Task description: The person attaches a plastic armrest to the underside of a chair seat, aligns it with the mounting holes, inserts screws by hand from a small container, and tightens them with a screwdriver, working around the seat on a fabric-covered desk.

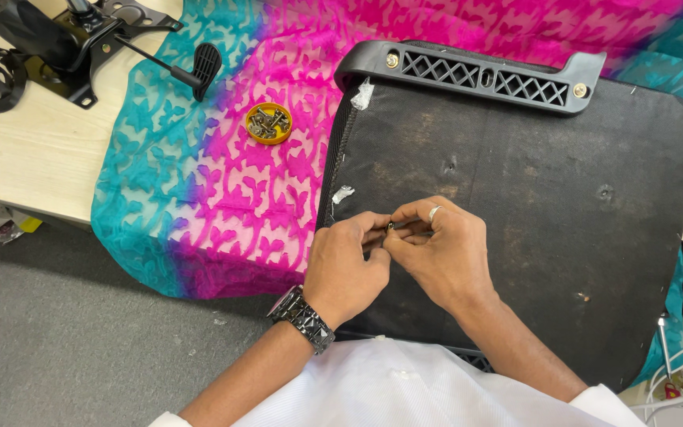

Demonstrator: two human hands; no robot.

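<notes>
An upturned chair seat point(563, 198) with a black fabric underside lies on the table, a black plastic armrest bracket point(476, 75) bolted along its far edge. My left hand point(345, 265), with a dark wristwatch, and my right hand point(440, 249), with a ring, meet over the seat's near left part. Their fingertips pinch a small metal screw point(391, 227) together, along with a dark slim piece that I cannot make out.
A pink and turquoise patterned cloth point(223, 198) covers the wooden table point(25, 150). A small yellow cap point(269, 122) holding several screws sits on it. A black chair mechanism with a lever point(81, 39) lies far left. Grey floor lies below left; cables hang at right.
</notes>
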